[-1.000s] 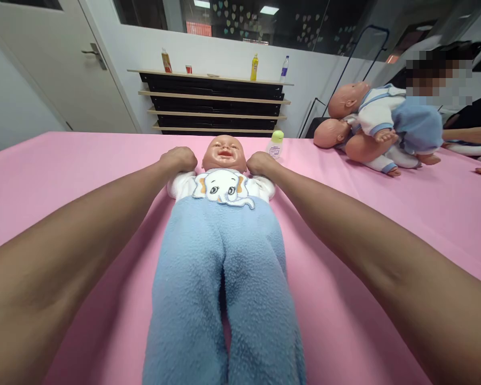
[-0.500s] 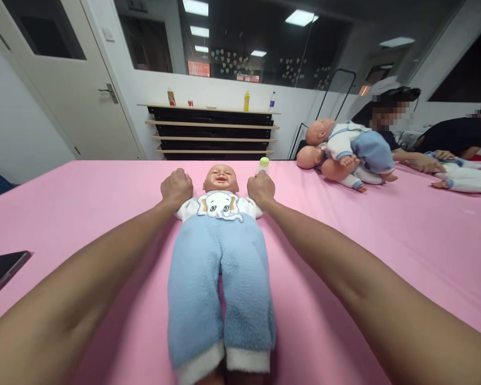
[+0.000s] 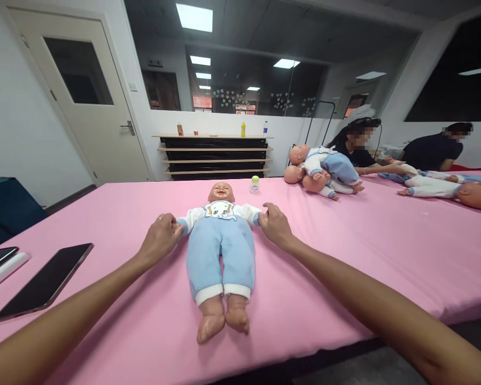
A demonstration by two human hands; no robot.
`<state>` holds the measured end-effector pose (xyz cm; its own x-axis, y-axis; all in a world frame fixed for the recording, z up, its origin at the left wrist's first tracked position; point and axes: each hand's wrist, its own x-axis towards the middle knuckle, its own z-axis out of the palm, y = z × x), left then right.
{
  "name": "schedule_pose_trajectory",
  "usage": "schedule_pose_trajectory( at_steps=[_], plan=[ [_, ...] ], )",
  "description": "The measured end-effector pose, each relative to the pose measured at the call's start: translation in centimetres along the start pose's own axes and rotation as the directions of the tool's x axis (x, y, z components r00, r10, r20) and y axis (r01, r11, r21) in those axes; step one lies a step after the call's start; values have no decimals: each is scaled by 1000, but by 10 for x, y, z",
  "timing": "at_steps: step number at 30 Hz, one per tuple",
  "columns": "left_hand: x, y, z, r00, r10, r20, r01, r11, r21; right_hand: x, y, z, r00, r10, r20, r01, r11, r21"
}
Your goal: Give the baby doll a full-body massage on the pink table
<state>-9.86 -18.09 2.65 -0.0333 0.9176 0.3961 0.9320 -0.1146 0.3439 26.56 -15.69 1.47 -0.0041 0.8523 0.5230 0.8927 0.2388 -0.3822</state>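
Observation:
A baby doll (image 3: 220, 240) lies on its back on the pink-covered table (image 3: 304, 305), its feet towards me. It wears light blue trousers and a white top with an elephant face. My left hand (image 3: 163, 233) is closed round the doll's hand at the left sleeve cuff. On the other side my right hand (image 3: 276, 225) grips the doll's other hand by its blue cuff. Both doll arms are stretched out sideways, and the doll's hands are hidden in my fingers. A small bottle with a green cap (image 3: 255, 185) stands beyond my right hand.
Dark phones (image 3: 44, 280) lie at the left. Several dressed dolls (image 3: 324, 166) are piled at the back right, with another doll (image 3: 444, 187) beside a person (image 3: 356, 141). A shelf unit (image 3: 214, 155) stands behind the table, and a blue case (image 3: 10, 208) is at the far left.
The doll's arms have come down from beside its head to out at its sides, with both my hands holding them. My view has pulled back, showing the doll's feet and the table's front edge.

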Motion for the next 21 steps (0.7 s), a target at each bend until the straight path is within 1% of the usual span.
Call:
schedule_pose_trajectory(
  at_steps=[2, 4, 6, 8, 11, 14, 16, 18, 20, 21],
  plan=[
    [-22, -1, 9, 995, -25, 96, 23, 999, 26, -23, 4, 3, 994, 9, 108, -2, 998, -66],
    [-34, -2, 17, 984, -43, 174, 32, 998, 62, -39, 5, 6, 973, 27, 229, 6, 990, -140],
    [-39, -2, 24, 973, -60, 223, 38, 994, 102, -47, 5, 8, 946, 52, 321, 7, 983, -181],
    [-38, 0, 28, 967, -72, 246, 38, 989, 140, -49, 4, 8, 928, 85, 363, -14, 981, -195],
    [-37, 8, 28, 959, -66, 274, 18, 985, 172, -46, 1, 5, 926, 103, 363, -36, 982, -187],
    [-39, 15, 20, 956, -72, 284, 24, 986, 167, -45, 1, -2, 932, 93, 351, -46, 989, -140],
    [-41, 16, 12, 957, -81, 278, 37, 986, 161, -44, 5, -7, 950, 96, 296, -80, 995, -64],
    [-40, 16, 1, 962, -84, 259, 40, 985, 169, -39, 11, -12, 975, 101, 196, -115, 992, 59],
    [-33, 16, -13, 971, -80, 227, 37, 981, 190, -27, 19, -17, 990, 63, 128, -87, 977, 192],
    [-26, 18, -20, 975, -80, 207, 39, 979, 199, -18, 22, -19, 993, 56, 104, -79, 969, 232]
  ],
)
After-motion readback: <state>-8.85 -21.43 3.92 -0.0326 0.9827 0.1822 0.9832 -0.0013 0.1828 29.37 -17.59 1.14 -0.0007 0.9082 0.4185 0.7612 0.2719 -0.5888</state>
